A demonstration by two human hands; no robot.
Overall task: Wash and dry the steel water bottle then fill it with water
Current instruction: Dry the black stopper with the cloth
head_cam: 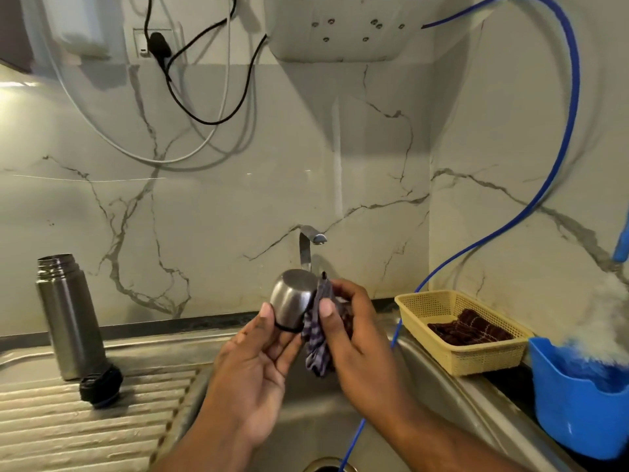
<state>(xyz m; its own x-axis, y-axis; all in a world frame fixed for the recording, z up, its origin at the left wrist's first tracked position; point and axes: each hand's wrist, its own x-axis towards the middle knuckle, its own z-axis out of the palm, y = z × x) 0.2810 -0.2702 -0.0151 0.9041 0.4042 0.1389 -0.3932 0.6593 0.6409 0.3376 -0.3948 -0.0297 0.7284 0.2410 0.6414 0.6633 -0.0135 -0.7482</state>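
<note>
Over the sink (pixel 391 424), left hand (pixel 252 362) grips the steel cap (pixel 292 298), right hand (pixel 354 332) pinches checked cloth (pixel 318 349), drying it; open bottle (pixel 69 315) at nine o'clock awaits filling, I reckon.

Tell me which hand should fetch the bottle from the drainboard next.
Left, probably. The steel bottle stands on the drainboard, nearer the left hand, which must first put down the steel cup. The right hand grips the cloth, needed for wiping.

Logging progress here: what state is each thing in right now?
Steel bottle: upright on the drainboard, uncapped.
Black stopper: off, lying beside the bottle.
Steel cap: held by the left hand.
Checked cloth: pinched by right hand against the cap.
Tap: no stream visible.
</note>
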